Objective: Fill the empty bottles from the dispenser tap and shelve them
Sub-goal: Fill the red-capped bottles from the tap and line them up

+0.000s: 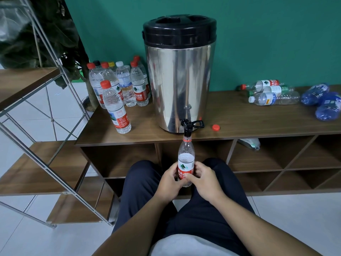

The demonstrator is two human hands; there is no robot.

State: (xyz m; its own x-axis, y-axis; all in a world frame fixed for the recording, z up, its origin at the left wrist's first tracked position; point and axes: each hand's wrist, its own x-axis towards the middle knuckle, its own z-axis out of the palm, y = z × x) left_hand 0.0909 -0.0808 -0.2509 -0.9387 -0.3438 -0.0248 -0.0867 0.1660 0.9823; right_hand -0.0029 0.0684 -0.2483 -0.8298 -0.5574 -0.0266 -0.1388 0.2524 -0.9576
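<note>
A steel dispenser (pixel 180 85) with a black lid stands on the wooden cabinet top (pixel 239 119). Its black tap (pixel 188 129) points down over the front edge. Directly under the tap, an uncapped clear bottle with a red label (pixel 186 156) stands upright, its mouth at the spout. My left hand (pixel 171 179) and my right hand (pixel 203 179) both grip its lower half from either side. A loose red cap (pixel 215 127) lies on the cabinet top right of the tap.
Several capped bottles (pixel 120 84) stand left of the dispenser, one (pixel 116 108) nearer the front. Empty clear bottles (pixel 269 93) and crushed blue bottles (pixel 324 102) lie at the right. A metal-framed wooden shelf (pixel 36 163) stands at the left. Open cubbies (pixel 276 159) are below.
</note>
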